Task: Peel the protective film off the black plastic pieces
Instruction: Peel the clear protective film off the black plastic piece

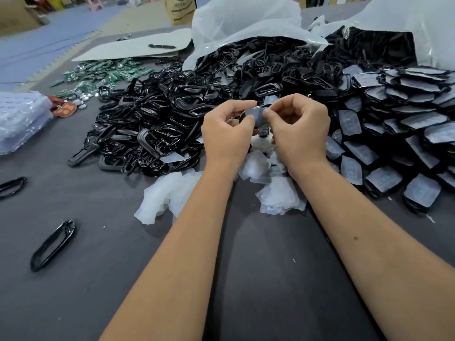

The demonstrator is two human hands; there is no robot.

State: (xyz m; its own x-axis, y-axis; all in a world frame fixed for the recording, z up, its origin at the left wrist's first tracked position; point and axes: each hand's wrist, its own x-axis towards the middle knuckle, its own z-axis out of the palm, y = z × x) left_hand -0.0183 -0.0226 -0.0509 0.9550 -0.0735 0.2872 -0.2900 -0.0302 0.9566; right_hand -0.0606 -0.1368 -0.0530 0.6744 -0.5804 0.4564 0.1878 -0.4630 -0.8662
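Observation:
My left hand (pixel 227 132) grips a black plastic piece (pixel 256 116) held up over the dark table (pixel 98 242). A cloudy protective film covers the piece's face. My right hand (pixel 298 129) pinches that film at its upper right edge with thumb and forefinger. Both hands hide most of the piece. A heap of film-covered black pieces (pixel 394 134) lies to the right. Peeled film scraps (pixel 170 193) lie in a loose pile under my wrists.
A large heap of black frame parts (pixel 157 119) fills the middle left. White plastic bags (pixel 246 23) spill more parts at the back. Green circuit boards (pixel 103 75) lie far left, beside clear trays (pixel 22 119). Two loose black frames (pixel 53 244) lie near left.

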